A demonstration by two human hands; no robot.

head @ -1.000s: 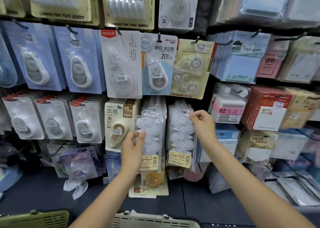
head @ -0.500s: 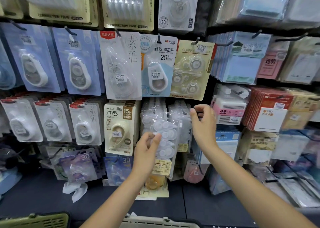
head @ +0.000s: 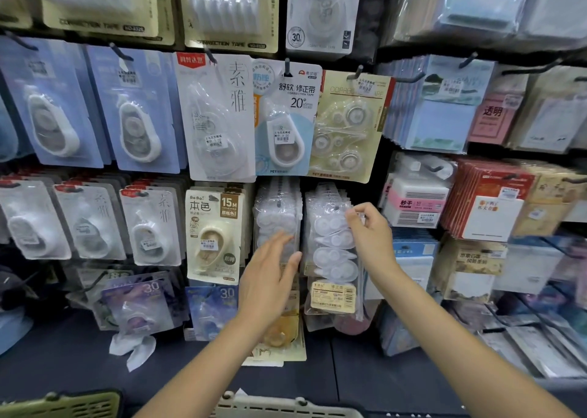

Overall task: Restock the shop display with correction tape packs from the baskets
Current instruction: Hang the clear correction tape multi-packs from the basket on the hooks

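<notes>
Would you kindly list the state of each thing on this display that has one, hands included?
Right clear multipack: hanging on its hook, top corner pinched.
Left clear multipack stack: hanging, touched by straight fingers.
Left hand: open, resting on the left stack.
Right hand: pinching the right pack's top.
White basket: on the floor below, contents hidden.

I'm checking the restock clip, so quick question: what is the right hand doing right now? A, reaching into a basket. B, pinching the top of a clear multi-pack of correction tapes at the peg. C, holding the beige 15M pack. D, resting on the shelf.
B: the right hand pinches the upper edge of the clear multi-pack by its peg, while the left hand lies flat on the neighbouring stack.
</notes>
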